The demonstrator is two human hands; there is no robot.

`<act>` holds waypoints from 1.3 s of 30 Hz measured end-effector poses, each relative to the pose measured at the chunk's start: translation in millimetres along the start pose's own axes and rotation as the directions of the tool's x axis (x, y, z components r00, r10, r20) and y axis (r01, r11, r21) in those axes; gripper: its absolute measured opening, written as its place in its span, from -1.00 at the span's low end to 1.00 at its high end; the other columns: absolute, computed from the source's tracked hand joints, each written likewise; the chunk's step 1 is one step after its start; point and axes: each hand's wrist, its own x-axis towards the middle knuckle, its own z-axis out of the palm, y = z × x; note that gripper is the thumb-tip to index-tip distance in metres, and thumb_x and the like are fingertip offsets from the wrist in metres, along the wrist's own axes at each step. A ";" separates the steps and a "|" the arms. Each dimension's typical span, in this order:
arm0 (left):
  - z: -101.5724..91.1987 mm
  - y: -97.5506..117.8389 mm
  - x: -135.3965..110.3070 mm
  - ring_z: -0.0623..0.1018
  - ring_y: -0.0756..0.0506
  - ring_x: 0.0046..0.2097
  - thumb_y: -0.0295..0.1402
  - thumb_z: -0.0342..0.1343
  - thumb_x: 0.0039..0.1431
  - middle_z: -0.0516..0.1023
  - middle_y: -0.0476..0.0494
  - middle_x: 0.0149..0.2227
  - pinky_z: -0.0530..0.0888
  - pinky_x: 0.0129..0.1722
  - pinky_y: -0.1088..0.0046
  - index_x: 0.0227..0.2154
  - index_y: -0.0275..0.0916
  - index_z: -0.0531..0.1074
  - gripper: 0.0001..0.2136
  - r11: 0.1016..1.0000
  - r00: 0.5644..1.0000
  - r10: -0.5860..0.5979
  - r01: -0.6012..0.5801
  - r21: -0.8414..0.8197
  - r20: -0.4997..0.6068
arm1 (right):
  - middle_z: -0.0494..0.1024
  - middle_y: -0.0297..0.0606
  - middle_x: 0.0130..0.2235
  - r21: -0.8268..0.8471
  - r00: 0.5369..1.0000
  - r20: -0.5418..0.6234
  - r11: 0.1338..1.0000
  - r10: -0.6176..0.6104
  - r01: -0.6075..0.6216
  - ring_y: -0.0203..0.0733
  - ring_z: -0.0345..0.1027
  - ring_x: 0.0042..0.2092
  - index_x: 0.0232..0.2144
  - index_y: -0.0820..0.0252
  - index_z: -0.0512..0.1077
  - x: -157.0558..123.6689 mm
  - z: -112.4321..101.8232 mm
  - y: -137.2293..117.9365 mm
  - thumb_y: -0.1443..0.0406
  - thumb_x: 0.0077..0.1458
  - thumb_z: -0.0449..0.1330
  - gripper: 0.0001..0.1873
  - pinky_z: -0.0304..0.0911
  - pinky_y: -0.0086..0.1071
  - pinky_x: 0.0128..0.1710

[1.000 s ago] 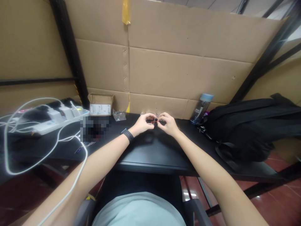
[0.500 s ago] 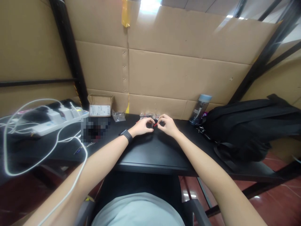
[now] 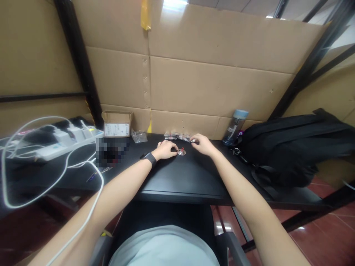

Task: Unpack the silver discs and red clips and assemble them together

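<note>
A small round silver disc (image 3: 181,152) with a bit of red on top lies on the black table between my hands. My left hand (image 3: 167,149), with a black watch (image 3: 149,159) on its wrist, has bent fingers, their tips at the left edge of the disc. A small red bit also shows behind its knuckles. My right hand (image 3: 203,144) is further back and to the right, apart from the disc. Its fingers are closed around a small shiny piece (image 3: 194,140), mostly hidden, at the end of a row of clear plastic packets (image 3: 177,136).
At the left are a white power strip (image 3: 52,149) with cables, an open cardboard box (image 3: 117,125) and a clear plastic bag (image 3: 139,136). A water bottle (image 3: 235,127) and black backpack (image 3: 288,147) stand at the right. Cardboard (image 3: 191,88) walls the back.
My hands have moved apart, the right one shifting rightwards. The silver disc, which was hidden between them with red showing at the fingertips, now lies in view on the table.
</note>
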 end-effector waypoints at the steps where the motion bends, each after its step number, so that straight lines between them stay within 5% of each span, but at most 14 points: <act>1: -0.5 -1.0 0.4 0.47 -0.30 0.16 -0.19 0.17 0.15 0.61 -0.03 0.04 0.34 0.16 -0.01 -0.10 0.07 0.60 -0.74 1.000 1.000 0.003 -0.003 0.001 -0.003 | 0.59 -0.17 -0.15 -0.028 0.999 0.000 0.998 0.048 -0.048 -0.13 0.48 -0.14 -0.16 0.17 0.58 -2.6 -11.0 10.9 0.43 0.09 0.22 -0.74 0.36 -0.26 -0.03; 5: -2.5 -7.2 4.0 0.48 -0.32 0.15 -0.20 0.16 0.15 0.60 -0.07 0.06 0.35 0.15 0.00 -0.07 0.02 0.59 -0.72 1.000 0.999 -0.016 0.016 -0.010 -0.035 | 0.65 -0.16 -0.07 -0.052 0.940 0.223 0.966 0.260 -0.255 -0.04 0.53 -0.10 -0.07 0.14 0.59 -17.1 -38.9 56.0 0.31 -0.05 0.39 -0.59 0.40 -0.24 -0.05; 9: -8.5 -19.1 7.6 0.49 -0.33 0.13 -0.26 0.13 0.16 0.59 -0.12 0.07 0.36 0.14 0.03 -0.12 -0.03 0.60 -0.75 0.997 0.985 -0.072 0.072 -0.005 -0.159 | 0.68 -0.14 -0.11 0.092 0.883 0.391 0.943 0.261 -0.319 -0.08 0.57 -0.15 -0.07 0.19 0.60 -23.7 -33.8 80.2 0.28 -0.19 0.48 -0.46 0.44 -0.29 -0.08; 13: -17.4 -34.0 7.3 0.51 -0.31 0.09 -0.31 0.11 0.16 0.62 -0.17 -0.02 0.38 0.10 0.10 -0.13 -0.07 0.60 -0.75 0.985 0.954 -0.147 0.165 0.051 -0.260 | 0.69 -0.20 -0.23 0.110 0.896 0.352 0.939 0.270 -0.326 -0.14 0.56 -0.24 -0.18 0.20 0.62 -21.4 -25.6 83.7 0.28 -0.23 0.48 -0.55 0.45 -0.32 -0.15; 21: -18.2 -50.5 6.6 0.50 -0.36 0.10 -0.28 0.10 0.17 0.61 -0.23 0.02 0.37 0.10 0.03 -0.08 -0.09 0.60 -0.71 0.954 0.944 -0.268 0.288 0.085 -0.191 | 0.68 -0.22 -0.25 0.071 0.917 0.289 0.949 0.275 -0.308 -0.16 0.54 -0.28 -0.19 0.19 0.62 -22.2 -32.5 79.2 0.27 -0.21 0.47 -0.56 0.44 -0.34 -0.20; 31: -5.7 -60.6 7.7 0.40 -0.42 0.14 -0.12 0.13 0.20 0.55 -0.25 0.09 0.33 0.12 -0.06 -0.02 -0.01 0.60 -0.67 0.960 0.965 -0.239 0.251 0.121 -0.109 | 0.68 -0.17 -0.16 0.295 0.938 0.243 0.902 0.247 -0.314 -0.14 0.60 -0.28 -0.16 0.19 0.59 -17.5 -27.7 56.7 0.35 -0.14 0.41 -0.61 0.49 -0.41 -0.35; 39: -7.3 -49.6 7.0 0.38 -0.34 0.06 -0.25 0.17 0.18 0.59 -0.20 -0.04 0.30 0.09 0.05 -0.30 -0.05 0.64 -0.85 0.973 0.976 -0.145 0.170 0.156 -0.160 | 0.68 -0.15 -0.15 0.505 0.969 0.242 0.847 0.048 -0.168 -0.12 0.59 -0.18 -0.16 0.21 0.59 -6.6 -10.3 12.7 0.29 -0.12 0.40 -0.61 0.50 -0.25 -0.09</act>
